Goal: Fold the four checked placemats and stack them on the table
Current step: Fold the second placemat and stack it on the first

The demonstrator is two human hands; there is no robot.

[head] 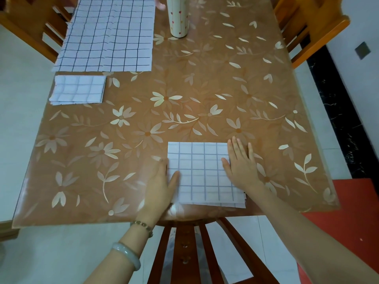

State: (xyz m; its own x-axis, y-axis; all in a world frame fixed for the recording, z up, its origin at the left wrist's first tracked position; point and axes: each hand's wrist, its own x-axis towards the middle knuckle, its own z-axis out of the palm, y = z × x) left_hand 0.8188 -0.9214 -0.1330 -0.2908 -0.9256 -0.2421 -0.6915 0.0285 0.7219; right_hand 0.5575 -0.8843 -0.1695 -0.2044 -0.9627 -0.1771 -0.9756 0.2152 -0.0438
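A folded white checked placemat lies near the table's front edge. My left hand lies flat against its left edge, thumb on the cloth. At its right edge my right hand presses down with straight fingers. A smaller folded placemat stack sits at the left side of the table. Behind it, unfolded checked placemats lie spread flat at the far left.
The table has a brown floral cover. A tall heart-patterned cup stands at the back centre. Wooden chairs stand at the front, far left and far right. A red surface is at the lower right.
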